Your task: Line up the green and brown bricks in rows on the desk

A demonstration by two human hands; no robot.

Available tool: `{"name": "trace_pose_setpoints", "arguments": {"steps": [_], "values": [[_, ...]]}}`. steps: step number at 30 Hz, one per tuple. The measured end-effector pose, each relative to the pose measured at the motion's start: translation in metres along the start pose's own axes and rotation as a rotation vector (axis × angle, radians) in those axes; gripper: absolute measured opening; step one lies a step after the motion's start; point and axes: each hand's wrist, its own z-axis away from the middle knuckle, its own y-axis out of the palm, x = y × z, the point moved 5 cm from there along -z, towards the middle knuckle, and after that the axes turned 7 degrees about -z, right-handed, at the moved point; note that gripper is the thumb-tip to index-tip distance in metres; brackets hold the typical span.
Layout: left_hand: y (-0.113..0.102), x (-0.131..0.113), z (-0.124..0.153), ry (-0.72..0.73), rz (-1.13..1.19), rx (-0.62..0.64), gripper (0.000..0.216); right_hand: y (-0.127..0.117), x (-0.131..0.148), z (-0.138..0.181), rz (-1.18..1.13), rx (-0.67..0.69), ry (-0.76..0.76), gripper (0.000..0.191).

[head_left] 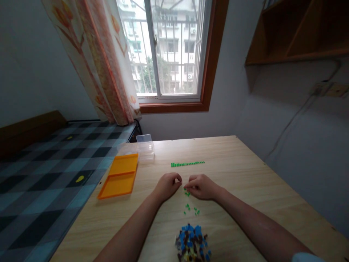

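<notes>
My left hand (169,186) rests on the table with curled fingers, thumb and forefinger close together; whatever may be between them is too small to make out. Facing it, my right hand (202,186) has its fingers pinched at a small green brick (185,188). Loose green bricks (187,194) lie just under the right fingertips, and several more green bricks (196,210) are scattered nearer to me. Beyond both hands runs a row of green bricks (187,164), taller at its left end. Close to me sits a pile of blue, dark brown and yellowish bricks (191,241).
An orange two-part tray (120,185) lies at the table's left edge. Behind it stand clear plastic boxes (146,149). A bed with a checked cover (54,171) adjoins the wooden table (245,174) on the left. A wall shelf (300,36) hangs at upper right.
</notes>
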Motion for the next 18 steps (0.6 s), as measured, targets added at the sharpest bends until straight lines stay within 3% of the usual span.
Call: {"name": "trace_pose_setpoints", "arguments": {"steps": [9,18], "values": [[0.001,0.001,-0.002,-0.045,0.008,0.039,0.019,-0.001,-0.008,-0.005,0.049,0.018,0.078,0.014],[0.001,0.002,-0.003,0.010,0.028,-0.002,0.021,-0.021,-0.034,0.005,0.000,-0.102,0.104,0.030]]}}
